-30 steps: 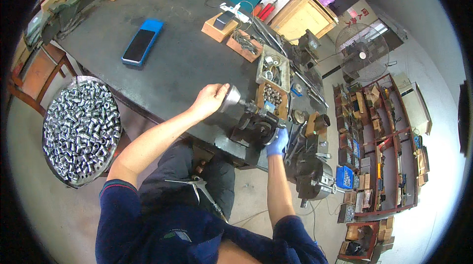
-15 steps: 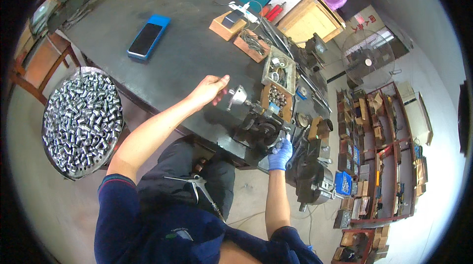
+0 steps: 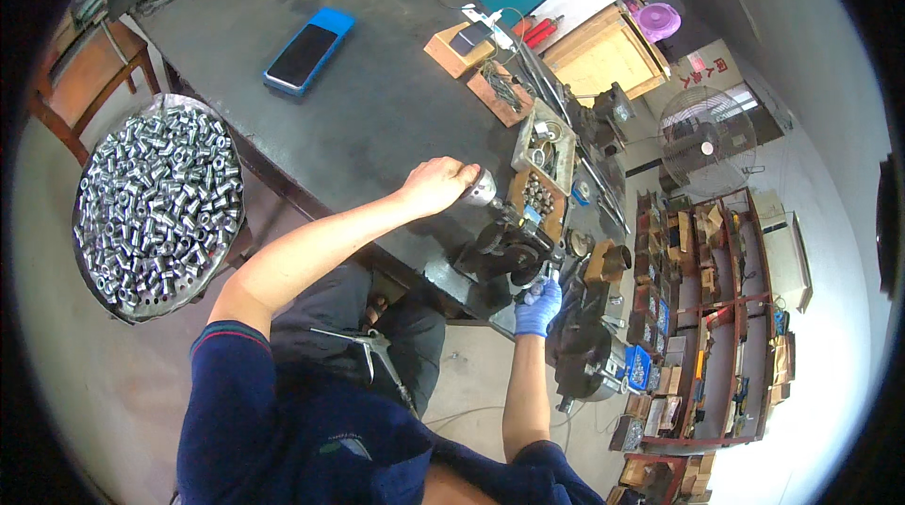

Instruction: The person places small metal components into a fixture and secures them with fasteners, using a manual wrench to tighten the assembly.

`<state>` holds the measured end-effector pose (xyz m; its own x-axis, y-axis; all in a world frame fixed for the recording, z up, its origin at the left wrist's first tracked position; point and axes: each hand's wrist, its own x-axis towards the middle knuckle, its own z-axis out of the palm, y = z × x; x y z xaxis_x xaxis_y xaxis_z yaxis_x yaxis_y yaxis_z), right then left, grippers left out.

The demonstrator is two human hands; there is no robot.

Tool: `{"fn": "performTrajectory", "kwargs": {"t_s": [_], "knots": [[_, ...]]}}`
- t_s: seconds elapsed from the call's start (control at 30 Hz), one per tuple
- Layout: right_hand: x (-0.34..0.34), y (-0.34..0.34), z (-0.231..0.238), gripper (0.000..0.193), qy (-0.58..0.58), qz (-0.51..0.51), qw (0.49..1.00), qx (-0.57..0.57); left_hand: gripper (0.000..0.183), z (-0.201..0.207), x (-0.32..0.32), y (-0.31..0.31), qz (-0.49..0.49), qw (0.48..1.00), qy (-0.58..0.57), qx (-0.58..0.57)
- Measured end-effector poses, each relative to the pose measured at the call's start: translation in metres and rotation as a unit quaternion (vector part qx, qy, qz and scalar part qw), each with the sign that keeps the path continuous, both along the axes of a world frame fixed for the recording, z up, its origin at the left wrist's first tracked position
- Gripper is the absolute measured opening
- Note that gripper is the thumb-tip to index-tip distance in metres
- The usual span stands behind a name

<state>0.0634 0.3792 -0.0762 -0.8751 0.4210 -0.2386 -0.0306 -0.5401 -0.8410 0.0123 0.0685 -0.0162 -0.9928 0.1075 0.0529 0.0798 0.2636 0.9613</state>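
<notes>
My bare left hand (image 3: pixel 436 185) is closed on a silver, rounded metal handle (image 3: pixel 481 189) at the left end of a dark bench machine (image 3: pixel 509 250). Part of that handle is hidden by the fingers. At the machine's right end is my right hand (image 3: pixel 538 308), in a blue glove. Its fingers are closed near a small shiny part, but what they hold is too small to make out. Behind the machine stands a wooden box of small round metal parts (image 3: pixel 540 196). An air blow gun (image 3: pixel 377 345) lies across my lap.
A round tray (image 3: pixel 80 231) heaped with metal fittings stands left of the workbench (image 3: pixel 377 81). On the bench lies a blue-cased phone (image 3: pixel 306 52). A tray of rings (image 3: pixel 520 142) and a box of wire-like pieces (image 3: pixel 500 95) sit beyond the machine. Another machine (image 3: pixel 589 364) is at the right.
My left hand has moved right and closed on the silver handle, from open beside it. My right hand stays at the machine's right end. The whole view has shifted slightly.
</notes>
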Motion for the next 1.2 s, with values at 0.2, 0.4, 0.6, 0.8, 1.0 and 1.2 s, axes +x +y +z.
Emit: {"fn": "performTrajectory", "kwargs": {"t_s": [0.2, 0.4, 0.6, 0.8, 1.0, 1.2], "knots": [[-0.023, 0.022, -0.039, 0.017, 0.036, 0.043, 0.998, -0.039, 0.044, -0.008, -0.003, 0.011, 0.041, 0.995, -0.045, 0.079], [-0.063, 0.049, -0.078, 0.034, 0.027, 0.073, 0.997, -0.007, 0.04, -0.003, 0.009, 0.017, 0.036, 0.983, 0.007, 0.18], [-0.047, 0.028, -0.054, 0.023, 0.029, 0.05, 0.998, -0.012, 0.053, 0.005, 0.0, -0.005, 0.039, 0.999, -0.01, -0.023], [-0.013, 0.002, -0.013, 0.013, 0.003, -0.006, 1.0, 0.028, 0.052, -0.002, -0.011, 0.01, 0.077, 0.996, -0.027, -0.042], [-0.026, 0.003, -0.025, 0.015, -0.016, -0.006, 0.999, -0.051, 0.045, -0.015, -0.016, 0.018, 0.098, 0.995, -0.03, 0.006], [-0.053, 0.02, -0.043, 0.012, -0.013, -0.043, 0.999, -0.02, 0.042, -0.017, -0.021, 0.023, 0.113, 0.992, -0.02, 0.056]]}}
